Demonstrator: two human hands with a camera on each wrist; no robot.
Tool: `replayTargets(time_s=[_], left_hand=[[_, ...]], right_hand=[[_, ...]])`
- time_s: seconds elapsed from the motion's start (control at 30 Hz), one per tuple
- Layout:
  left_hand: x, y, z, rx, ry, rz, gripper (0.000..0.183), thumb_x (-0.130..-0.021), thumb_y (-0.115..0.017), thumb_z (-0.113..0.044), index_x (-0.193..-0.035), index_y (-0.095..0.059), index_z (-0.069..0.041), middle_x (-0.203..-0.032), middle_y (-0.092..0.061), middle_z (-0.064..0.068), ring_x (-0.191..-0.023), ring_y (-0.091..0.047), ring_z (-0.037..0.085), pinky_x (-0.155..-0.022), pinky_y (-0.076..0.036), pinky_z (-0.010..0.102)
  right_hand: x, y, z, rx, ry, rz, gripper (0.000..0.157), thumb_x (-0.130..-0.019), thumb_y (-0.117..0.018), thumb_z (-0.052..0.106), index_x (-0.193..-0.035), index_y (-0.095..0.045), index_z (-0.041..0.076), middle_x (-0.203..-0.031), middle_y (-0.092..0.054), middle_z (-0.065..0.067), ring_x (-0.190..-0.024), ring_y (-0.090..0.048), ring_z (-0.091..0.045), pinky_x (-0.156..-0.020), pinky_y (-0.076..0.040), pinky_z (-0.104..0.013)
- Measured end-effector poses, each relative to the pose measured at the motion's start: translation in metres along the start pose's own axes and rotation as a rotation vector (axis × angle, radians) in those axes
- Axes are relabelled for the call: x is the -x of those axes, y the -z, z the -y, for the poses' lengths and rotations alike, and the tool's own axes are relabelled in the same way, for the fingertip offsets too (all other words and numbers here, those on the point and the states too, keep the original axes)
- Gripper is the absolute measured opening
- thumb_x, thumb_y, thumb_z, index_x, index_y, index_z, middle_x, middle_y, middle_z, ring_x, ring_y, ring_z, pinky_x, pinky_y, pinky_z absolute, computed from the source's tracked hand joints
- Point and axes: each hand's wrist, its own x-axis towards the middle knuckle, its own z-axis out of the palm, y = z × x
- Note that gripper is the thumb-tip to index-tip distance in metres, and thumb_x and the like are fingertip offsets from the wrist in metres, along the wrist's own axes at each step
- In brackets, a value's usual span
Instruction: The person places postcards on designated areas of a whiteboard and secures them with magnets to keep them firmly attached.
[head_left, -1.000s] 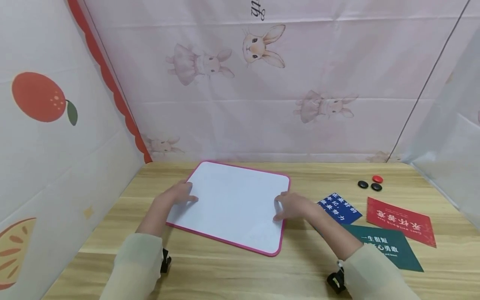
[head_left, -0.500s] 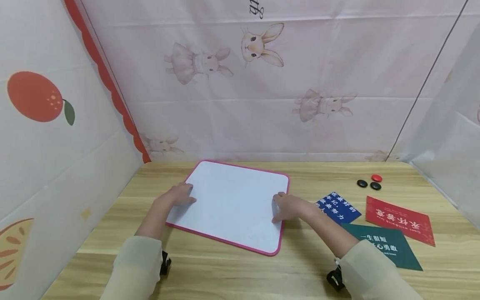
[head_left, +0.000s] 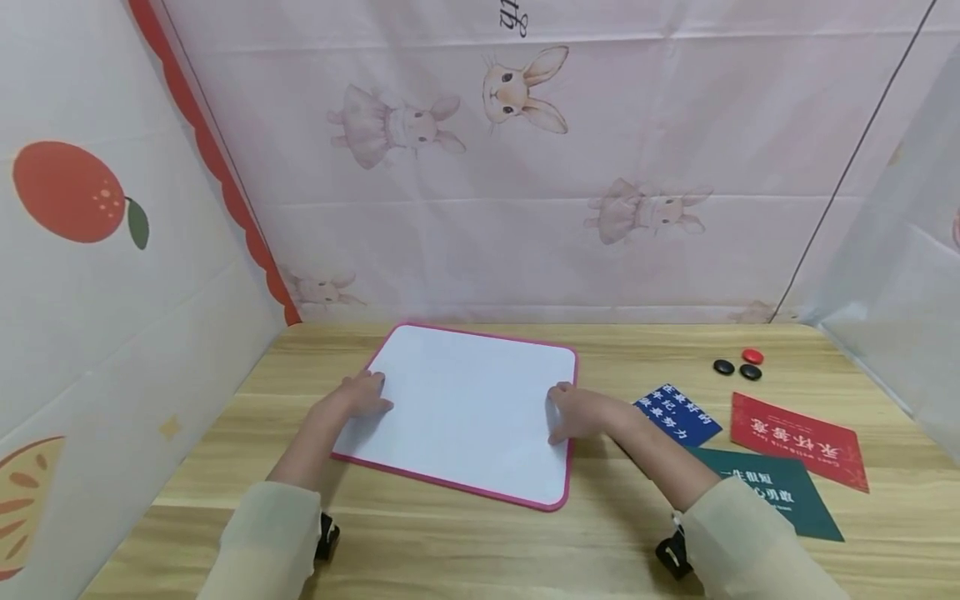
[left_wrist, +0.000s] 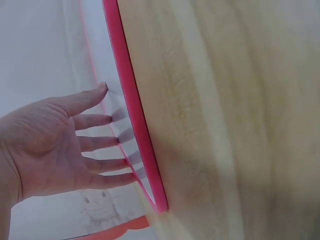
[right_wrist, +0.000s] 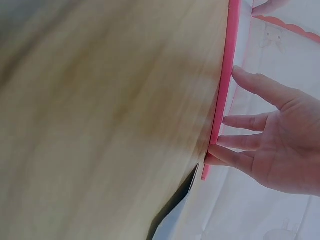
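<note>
A whiteboard (head_left: 465, 408) with a pink rim lies slightly askew on the wooden table. My left hand (head_left: 365, 394) rests at its left side, fingertips on the white surface. In the left wrist view the fingers of that hand (left_wrist: 65, 145) are spread and nearly straight, tips down on the board just inside the pink rim (left_wrist: 131, 100). At the opposite side is my right hand (head_left: 583, 411), its thumb and fingertips at the right edge. The right wrist view shows this hand (right_wrist: 280, 140) with extended fingers, some touching the pink rim (right_wrist: 227, 75).
To the right lie a blue card (head_left: 678, 417), a red card (head_left: 798, 442) and a green card (head_left: 787, 500), all with white writing. My right forearm passes over part of them. Behind them are two black discs (head_left: 724, 367) and a red disc (head_left: 753, 357). Printed cloth walls (head_left: 480, 250) surround the table.
The whiteboard has turned a little: its left side has come slightly toward me and its near right corner has shifted slightly right. Both hands stay at its sides.
</note>
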Motion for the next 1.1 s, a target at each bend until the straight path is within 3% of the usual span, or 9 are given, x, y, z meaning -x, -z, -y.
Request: replayTargets(time_s=[0.3, 0.53, 0.93, 1.1], left_hand=[[0.006, -0.002, -0.006, -0.009, 0.034, 0.029, 0.06, -0.092, -0.057, -0.021, -0.134, -0.032, 0.013, -0.138, -0.026, 0.034, -0.125, -0.024, 0.052, -0.098, -0.026, 0.058], [0.006, 0.001, 0.001, 0.042, 0.05, 0.008, 0.064, -0.089, -0.06, -0.025, -0.135, -0.033, 0.009, -0.137, -0.029, 0.033, -0.125, -0.025, 0.05, -0.095, -0.028, 0.061], [0.005, 0.002, 0.012, 0.106, 0.119, -0.076, 0.068, -0.086, -0.065, -0.019, -0.132, -0.03, 0.017, -0.126, -0.03, 0.036, -0.114, -0.031, 0.046, -0.093, -0.033, 0.058], [0.003, 0.0, 0.016, 0.135, 0.147, -0.074, 0.067, -0.085, -0.065, -0.022, -0.13, -0.034, 0.018, -0.124, -0.032, 0.035, -0.112, -0.032, 0.044, -0.093, -0.034, 0.058]], right_hand=[[0.002, 0.003, -0.004, -0.016, 0.031, -0.01, 0.071, -0.079, -0.073, 0.024, -0.134, -0.037, -0.004, -0.136, -0.036, -0.023, -0.112, -0.046, -0.033, -0.096, -0.037, -0.048], [0.002, 0.003, -0.006, -0.014, 0.039, -0.06, 0.067, -0.078, -0.074, 0.024, -0.131, -0.043, -0.003, -0.132, -0.041, -0.024, -0.114, -0.045, -0.037, -0.093, -0.039, -0.051], [-0.003, 0.002, -0.009, -0.085, -0.077, -0.159, 0.068, -0.079, -0.073, 0.022, -0.131, -0.041, -0.007, -0.124, -0.046, -0.027, -0.113, -0.046, -0.037, -0.094, -0.038, -0.049], [-0.003, 0.002, -0.012, -0.138, -0.124, -0.185, 0.062, -0.08, -0.072, 0.022, -0.125, -0.046, -0.011, -0.115, -0.05, -0.024, -0.099, -0.05, -0.031, -0.089, -0.043, -0.044]])
